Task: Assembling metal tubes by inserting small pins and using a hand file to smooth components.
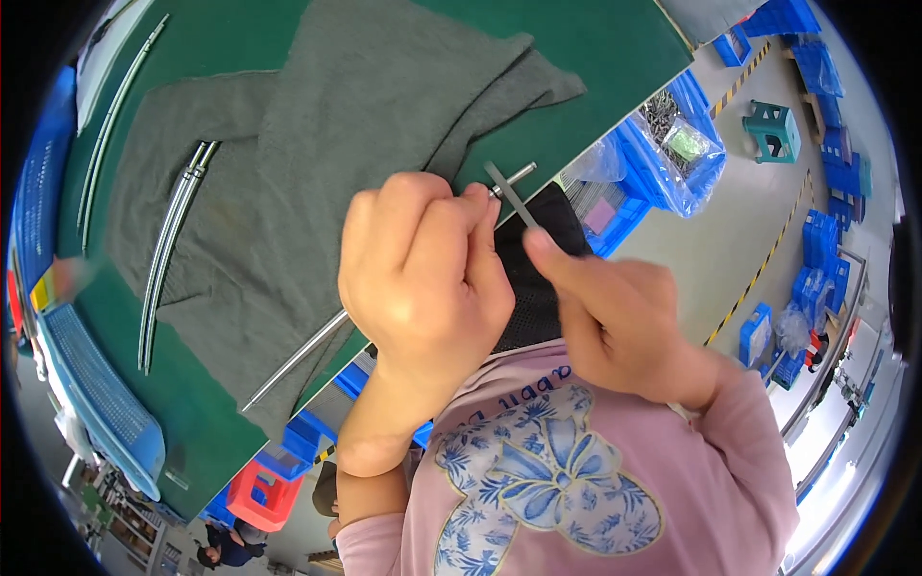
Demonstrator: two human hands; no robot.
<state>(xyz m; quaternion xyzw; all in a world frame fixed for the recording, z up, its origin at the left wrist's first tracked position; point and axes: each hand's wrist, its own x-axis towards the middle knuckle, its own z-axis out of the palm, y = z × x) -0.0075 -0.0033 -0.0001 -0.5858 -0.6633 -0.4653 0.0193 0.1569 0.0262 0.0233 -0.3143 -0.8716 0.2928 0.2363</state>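
- Steel is what I am working: a long thin metal rod runs from the lower left of the frame up through my left hand, and its tip pokes out at the centre top, just past my fingers.
- That left hand is clenched around the rod's upper part, thumb and forefinger pinching it close to the tip.
- With my right hand, right of centre, I am grasping a small flat metal strip between thumb and forefinger; the strip crosses the rod's tip and seems to touch it.
- Below the rod lies a grey cloth spread over the green desk; two more curved rods rest on the cloth at the left, well apart from my hands.
- Blue crates with a plastic bag of small parts stand past the desk edge, upper right.
- Risk, as I judge it: the strip is held only at its lower end, so a push at an angle could make it slip off the round tip and nick my left fingers.
- The rod's long free end hangs past the desk edge at lower left; twisting my left hand could swing it and drag the cloth.
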